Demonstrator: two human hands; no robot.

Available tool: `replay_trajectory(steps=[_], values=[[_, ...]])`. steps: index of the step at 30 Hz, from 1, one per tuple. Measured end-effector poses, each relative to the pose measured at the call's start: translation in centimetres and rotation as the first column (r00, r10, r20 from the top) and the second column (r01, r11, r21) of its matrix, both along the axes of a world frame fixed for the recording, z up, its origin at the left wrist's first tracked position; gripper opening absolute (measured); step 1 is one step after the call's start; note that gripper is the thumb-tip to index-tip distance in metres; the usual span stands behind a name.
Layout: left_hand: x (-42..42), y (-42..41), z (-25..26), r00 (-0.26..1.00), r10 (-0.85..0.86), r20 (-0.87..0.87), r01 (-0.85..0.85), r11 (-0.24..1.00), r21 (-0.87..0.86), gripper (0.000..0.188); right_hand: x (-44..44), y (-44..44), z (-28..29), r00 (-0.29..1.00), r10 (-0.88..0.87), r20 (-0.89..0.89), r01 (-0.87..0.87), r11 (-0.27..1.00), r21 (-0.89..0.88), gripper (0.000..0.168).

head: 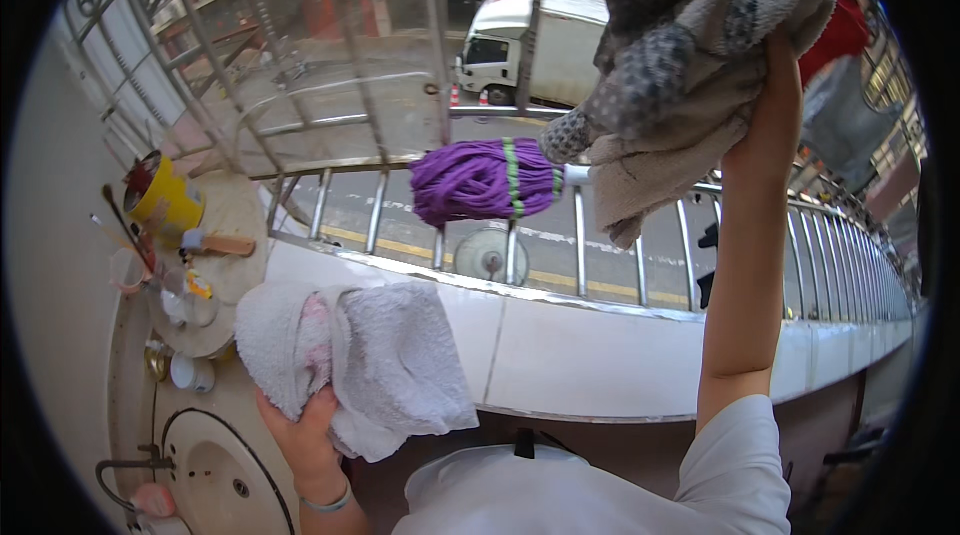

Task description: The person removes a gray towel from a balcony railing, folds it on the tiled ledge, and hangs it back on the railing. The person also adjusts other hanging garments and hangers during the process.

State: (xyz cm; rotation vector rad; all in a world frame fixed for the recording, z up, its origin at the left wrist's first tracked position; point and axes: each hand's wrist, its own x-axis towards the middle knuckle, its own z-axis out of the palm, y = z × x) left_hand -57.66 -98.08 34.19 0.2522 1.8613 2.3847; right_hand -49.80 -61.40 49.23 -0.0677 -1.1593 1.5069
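My left hand (311,434) grips a bunched white terry towel (405,362) with a pink patch, held low beside the tiled ledge. My right arm reaches up and out toward the window bars. At its end my right hand (776,96), mostly covered by cloth, holds a grey-beige fleecy cloth (675,77) with dark spotted parts. The cloth hangs in folds in front of the metal railing. Just left of it, a purple string mop head (480,178) with green bands lies across the railing.
A white-tiled ledge (570,355) runs below the metal railing (577,242). On the left are a washbasin (217,490), a yellow can (165,193), a wooden-handled brush (225,244) and a white jar (191,372). Red fabric (840,32) hangs at right. A truck (540,39) stands in the street.
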Motion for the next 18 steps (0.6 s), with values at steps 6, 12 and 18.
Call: replay_trajectory(steps=[6, 12, 18], values=[[8.7, 13.3, -0.3, 0.621, -0.766, 0.163, 0.745, 0.642, 0.181, 0.066, 14.4, -0.1, 3.1, 0.895, -0.44, 0.076, 0.446, 0.885, -0.133, 0.041], [22.4, 23.8, -2.7, 0.401, -0.874, 0.275, 0.804, 0.479, 0.352, 0.079, 28.6, 1.4, 3.2, 0.785, -0.61, 0.102, 0.619, 0.778, -0.106, 0.042], [26.4, 28.1, -9.2, 0.564, -0.742, -0.363, 0.538, 0.663, -0.52, 0.092, 39.5, 1.1, 1.9, 0.744, -0.658, 0.119, 0.668, 0.739, -0.089, 0.042]])
